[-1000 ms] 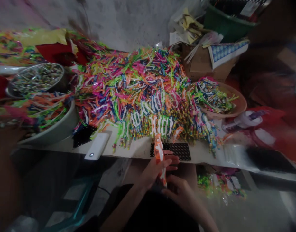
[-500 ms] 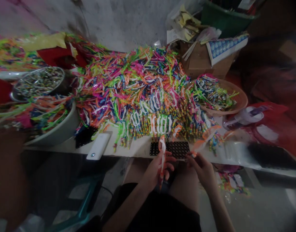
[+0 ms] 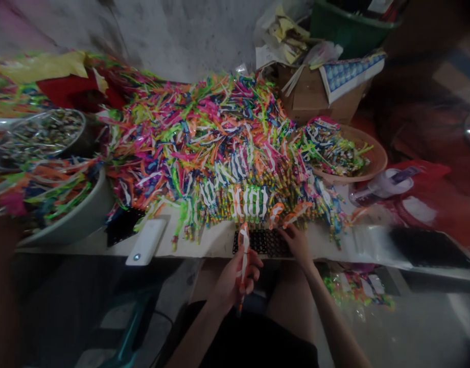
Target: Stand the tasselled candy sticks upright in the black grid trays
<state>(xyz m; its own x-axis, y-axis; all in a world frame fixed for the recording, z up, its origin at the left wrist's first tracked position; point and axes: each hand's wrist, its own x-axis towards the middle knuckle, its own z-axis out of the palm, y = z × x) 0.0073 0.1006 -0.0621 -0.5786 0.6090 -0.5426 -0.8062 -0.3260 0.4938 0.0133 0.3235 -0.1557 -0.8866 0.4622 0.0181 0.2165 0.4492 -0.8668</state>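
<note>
Hands (image 3: 234, 277) — left holding orange strip (image 3: 244, 249), colourful heap (image 3: 204, 128)

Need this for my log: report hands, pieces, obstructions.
Left hand gripping orange-and-white strip. Right hand at another orange strip. Colorful heap crowds table beyond.

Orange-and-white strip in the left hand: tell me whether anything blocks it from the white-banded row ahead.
Nothing visible stands upright between the orange-and-white strip and the white-banded row; only the black perforated mat lies there, flat on the table.
</note>
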